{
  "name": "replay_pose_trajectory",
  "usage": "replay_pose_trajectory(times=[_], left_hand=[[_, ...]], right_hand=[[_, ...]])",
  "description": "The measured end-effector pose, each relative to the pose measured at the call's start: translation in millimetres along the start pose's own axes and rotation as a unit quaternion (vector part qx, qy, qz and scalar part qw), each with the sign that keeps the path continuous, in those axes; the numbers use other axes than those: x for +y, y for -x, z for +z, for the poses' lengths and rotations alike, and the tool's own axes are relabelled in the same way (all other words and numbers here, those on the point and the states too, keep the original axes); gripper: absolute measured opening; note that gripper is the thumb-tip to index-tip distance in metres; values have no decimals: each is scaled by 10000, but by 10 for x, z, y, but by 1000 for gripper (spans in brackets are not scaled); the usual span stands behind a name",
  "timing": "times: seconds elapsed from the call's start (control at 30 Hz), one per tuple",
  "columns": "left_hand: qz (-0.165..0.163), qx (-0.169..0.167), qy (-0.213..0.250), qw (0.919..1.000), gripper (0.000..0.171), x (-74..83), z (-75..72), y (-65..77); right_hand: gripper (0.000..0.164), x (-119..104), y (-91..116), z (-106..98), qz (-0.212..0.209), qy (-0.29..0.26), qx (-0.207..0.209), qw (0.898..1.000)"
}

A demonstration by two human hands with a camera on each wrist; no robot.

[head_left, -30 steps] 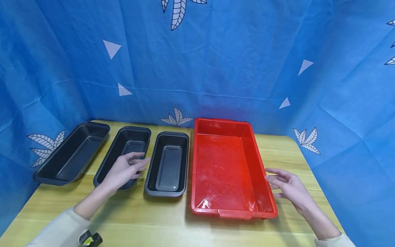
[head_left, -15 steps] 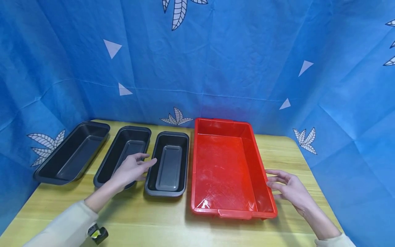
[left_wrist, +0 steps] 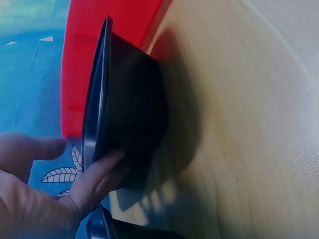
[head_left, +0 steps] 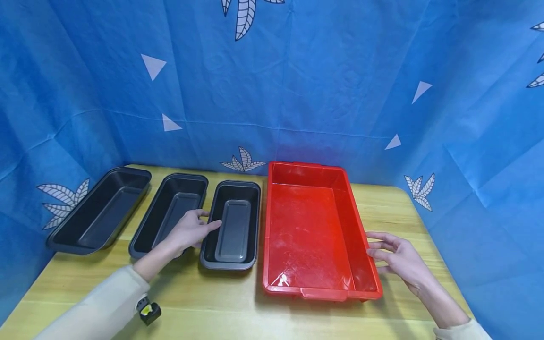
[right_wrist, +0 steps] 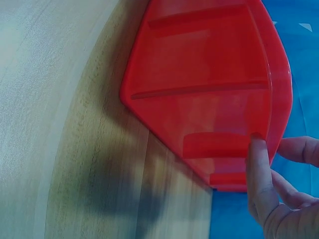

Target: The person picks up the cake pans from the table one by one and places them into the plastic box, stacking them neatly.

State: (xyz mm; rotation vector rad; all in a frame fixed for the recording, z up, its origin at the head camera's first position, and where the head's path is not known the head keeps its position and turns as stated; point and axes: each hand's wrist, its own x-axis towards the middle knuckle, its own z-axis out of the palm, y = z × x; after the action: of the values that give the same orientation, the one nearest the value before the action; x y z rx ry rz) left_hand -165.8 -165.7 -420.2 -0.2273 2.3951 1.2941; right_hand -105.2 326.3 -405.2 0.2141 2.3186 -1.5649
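Observation:
The left hand is at the left long rim of the rightmost black loaf pan. Its thumb reaches over the pan's opening, with a gap to the rim in the left wrist view, while the fingers lie along the outer wall. On the other side, the right hand pinches the right rim of a large red plastic tray. Its thumb is at the rim's edge and its index finger lies against the outer wall beneath. The insides of pan and tray are bare.
Two more black loaf pans stand to the left: a middle pan, partly covered by the left forearm, and a far-left pan. All sit on a wooden table. A blue patterned cloth hangs behind and at both sides.
The left hand has moved right, from over the middle loaf pan to the rim of the rightmost one. The right hand has closed slightly at the tray's rim. Pans and tray have not moved.

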Motion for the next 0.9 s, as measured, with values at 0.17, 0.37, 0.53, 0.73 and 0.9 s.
replay_pose_trajectory(times=[0.17, 0.37, 0.53, 0.73, 0.9], left_hand=[[-31, -42, -12, 10000, 73, 12, 20, -12], [-21, -93, 212, 9997, 68, 42, 54, -29], [-12, -163, 615, 9980, 68, 46, 90, -51], [23, -131, 614, 9980, 68, 44, 96, -62], [77, -90, 563, 9983, 66, 33, 101, -69]], right_hand=[[64, -3, -1, -4, -4, -25, -7, 10000], [64, 0, -1, -4, 13, -72, -20, 10000], [64, -3, -4, -4, 50, -50, -13, 10000], [64, -19, -7, 5, 75, 19, 17, 10000], [63, -22, -7, 5, 89, 55, 33, 9999]])
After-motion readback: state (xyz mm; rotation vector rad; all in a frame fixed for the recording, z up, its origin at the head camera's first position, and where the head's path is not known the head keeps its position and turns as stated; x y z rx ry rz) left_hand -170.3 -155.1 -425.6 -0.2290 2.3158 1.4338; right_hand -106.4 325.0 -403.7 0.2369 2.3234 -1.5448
